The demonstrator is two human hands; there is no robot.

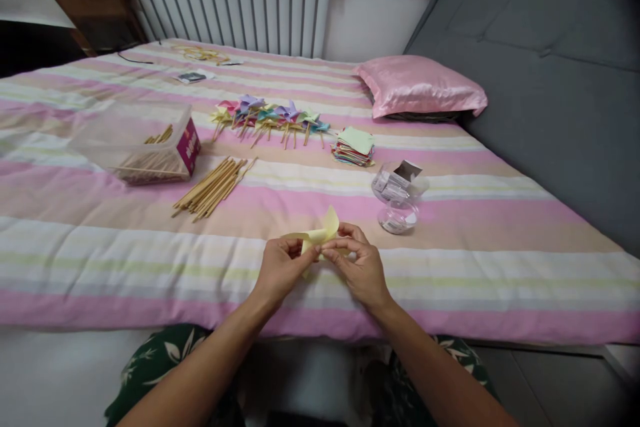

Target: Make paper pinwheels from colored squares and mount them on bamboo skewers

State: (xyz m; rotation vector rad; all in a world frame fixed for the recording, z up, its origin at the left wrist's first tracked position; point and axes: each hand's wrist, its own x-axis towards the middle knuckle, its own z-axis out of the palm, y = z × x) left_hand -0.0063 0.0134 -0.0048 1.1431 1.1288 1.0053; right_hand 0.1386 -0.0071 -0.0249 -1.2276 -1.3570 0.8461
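A pale yellow paper pinwheel (320, 235), its vanes curled, is held just above the near edge of the bed. My left hand (286, 263) pinches it from the left, thumb near its centre. From the right, my right hand (359, 265) grips the same paper, with thumb and forefinger meeting close to my left thumb. Whether a pin sits between the fingertips is too small to tell. Ahead to the left lies a bundle of thin wooden sticks (213, 188). To the right are a small clear round container (399, 215) and a clear tub with packets (395, 183).
Finished pinwheels on sticks (270, 117) lie mid-bed, beside a stack of coloured paper squares (354, 145). A clear plastic box (135, 140) holding sticks stands left. Farther back are a pink pillow (420, 85), a grey headboard (540, 73) and a white radiator (235, 0).
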